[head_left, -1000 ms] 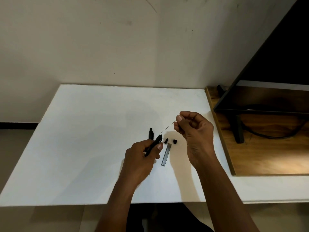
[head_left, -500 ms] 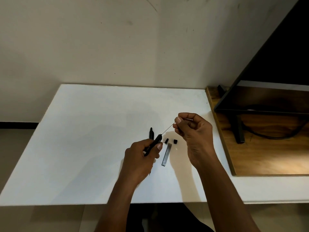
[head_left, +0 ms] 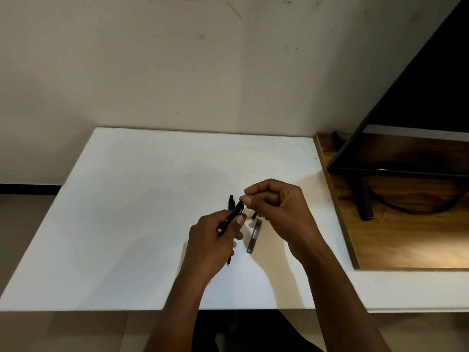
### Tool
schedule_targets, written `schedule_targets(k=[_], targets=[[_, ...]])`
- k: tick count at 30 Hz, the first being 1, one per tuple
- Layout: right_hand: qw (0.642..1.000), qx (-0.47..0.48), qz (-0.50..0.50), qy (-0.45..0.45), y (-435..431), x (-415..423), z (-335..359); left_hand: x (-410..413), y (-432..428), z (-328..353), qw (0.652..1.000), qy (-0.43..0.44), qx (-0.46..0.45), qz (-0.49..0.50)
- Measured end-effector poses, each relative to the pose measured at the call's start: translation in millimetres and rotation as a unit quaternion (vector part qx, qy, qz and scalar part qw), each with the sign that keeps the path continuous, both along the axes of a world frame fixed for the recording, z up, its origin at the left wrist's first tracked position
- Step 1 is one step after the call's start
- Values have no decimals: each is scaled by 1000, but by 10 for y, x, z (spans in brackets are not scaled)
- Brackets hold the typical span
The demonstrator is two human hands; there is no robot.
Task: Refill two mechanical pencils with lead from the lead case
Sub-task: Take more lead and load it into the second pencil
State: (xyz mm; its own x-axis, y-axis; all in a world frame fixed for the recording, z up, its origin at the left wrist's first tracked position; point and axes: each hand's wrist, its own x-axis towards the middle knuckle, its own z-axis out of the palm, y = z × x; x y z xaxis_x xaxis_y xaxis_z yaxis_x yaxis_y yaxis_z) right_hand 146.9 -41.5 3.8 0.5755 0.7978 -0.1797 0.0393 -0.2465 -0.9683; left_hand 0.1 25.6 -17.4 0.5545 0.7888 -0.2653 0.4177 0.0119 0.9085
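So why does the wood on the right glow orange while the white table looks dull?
Head view: a warm pool of light falls on the wooden desk; the white table gets dimmer, even light, with soft shadows under the left hand and right hand.

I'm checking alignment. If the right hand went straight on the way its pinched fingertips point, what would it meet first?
Probably the upper end of the slim black mechanical pencil gripped by the left hand; the right hand sits almost against it, depth unclear.

Matt white tabletop [head_left: 127, 224] beside a glossy wooden board [head_left: 406, 245]
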Motion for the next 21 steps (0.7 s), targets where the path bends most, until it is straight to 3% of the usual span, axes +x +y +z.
schedule_targets(k=[4, 7, 9, 13, 17, 21], targets=[[1000, 3, -9, -24, -30, 84, -5, -9, 5, 24, 999, -36, -23, 29], [983, -64, -78, -152, -64, 164, -97, -2, 1, 66, 994, -83, -54, 53], [963, -117, -62, -235, -74, 170, -150, -1, 7, 103, 988, -119, -78, 68], [943, -131, 1, -307, -7, 46, -211, 3, 23, 154, 978, -160, -107, 76], [895, -197, 48, -399, 84, -101, -262, 11, 19, 161, 978, -165, -105, 77], [880, -216, 36, -422, 116, -107, -270, 8, 32, 160, 979, -158, -105, 73]])
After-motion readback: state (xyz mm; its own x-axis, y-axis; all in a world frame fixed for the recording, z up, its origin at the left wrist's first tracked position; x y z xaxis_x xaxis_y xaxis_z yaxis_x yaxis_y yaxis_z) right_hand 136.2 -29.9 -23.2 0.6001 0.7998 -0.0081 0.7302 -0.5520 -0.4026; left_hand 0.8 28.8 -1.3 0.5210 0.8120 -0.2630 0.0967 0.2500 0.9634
